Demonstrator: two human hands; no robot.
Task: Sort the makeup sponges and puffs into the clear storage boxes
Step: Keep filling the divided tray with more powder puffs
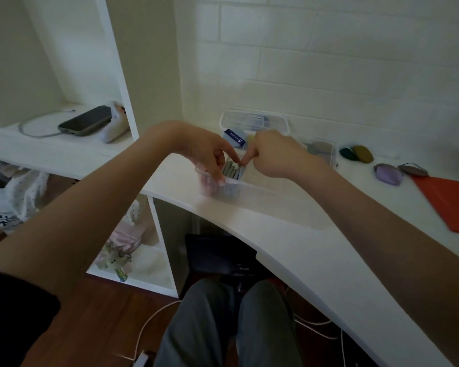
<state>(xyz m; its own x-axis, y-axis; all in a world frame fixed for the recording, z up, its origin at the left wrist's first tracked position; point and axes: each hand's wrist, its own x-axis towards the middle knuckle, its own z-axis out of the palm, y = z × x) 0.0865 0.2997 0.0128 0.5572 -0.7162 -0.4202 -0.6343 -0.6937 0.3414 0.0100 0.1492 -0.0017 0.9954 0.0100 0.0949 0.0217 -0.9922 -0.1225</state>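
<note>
Two bare forearms reach forward over the white table (289,234) and meet above the near clear box (252,190), the landmark here. Left hand (204,149) bends down at the wrist, its fingers curled over the box's left end and gripping the rim. Right hand (273,154) is curled into a loose fist, its fingertips pinching one of the grey-green puffs (231,170) that stand on edge inside the box's left end. Behind the box sits a second box (255,123) holding a blue packet (235,139), with a third box (322,151) to the right of that. Right of the near box, loose on the table, lie a green and an olive sponge (355,153), a lilac puff (388,174), a grey puff (412,170) and a red sheet (451,205). Far left, a phone (86,124) rests on a shelf.
</note>
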